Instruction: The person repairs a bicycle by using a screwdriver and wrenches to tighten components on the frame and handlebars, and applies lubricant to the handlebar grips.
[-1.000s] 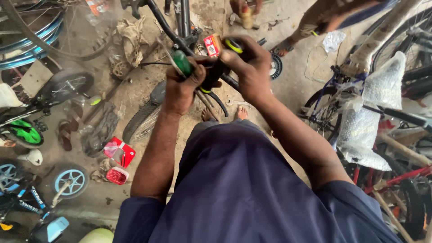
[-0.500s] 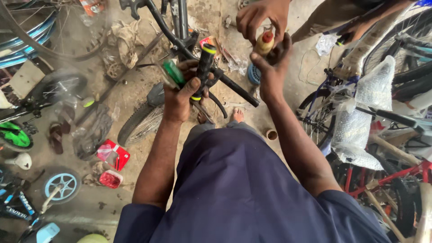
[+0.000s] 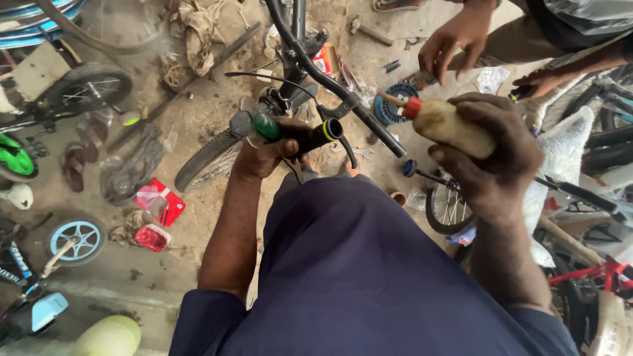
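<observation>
Across the lower centre, my torso: I see my dark blue shirt (image 3: 369, 277) filling the bottom of the frame, both forearms reaching up out of it.
Bicycle: a black handlebar (image 3: 310, 62) runs from top centre down toward mid-right, and the front tyre (image 3: 210, 158) shows left of centre under my left hand.
Floor: dusty concrete (image 3: 198, 105) strewn with parts and rags.
Small wheel, lower left: a light-blue rim wheel (image 3: 74, 237) lies flat near the left edge.
Red packets: two red wrappers (image 3: 158, 204) lie left of my left forearm.
Right hand: my right hand (image 3: 491, 155), at mid-right, is wrapped tight round a pale squeeze bottle, fingers fully curled.
Left hand: my left hand (image 3: 267, 155), just left of centre, is clenched round a black handlebar grip, thumb over the top.
Other person: another person's hand (image 3: 455, 46) hangs open-fingered at upper right, apart from mine; a second one sits lower right of it.
Bottle: the squeeze bottle (image 3: 448, 125) lies tilted, its red cap and nozzle pointing left toward the bar end, not touching.
Grip: the black grip (image 3: 313, 137) has a yellow-green ring at its open end, facing right, just beside the handlebar tube.
Green tip: a green end piece (image 3: 265, 125) sticks out of my left fist on the left.
</observation>
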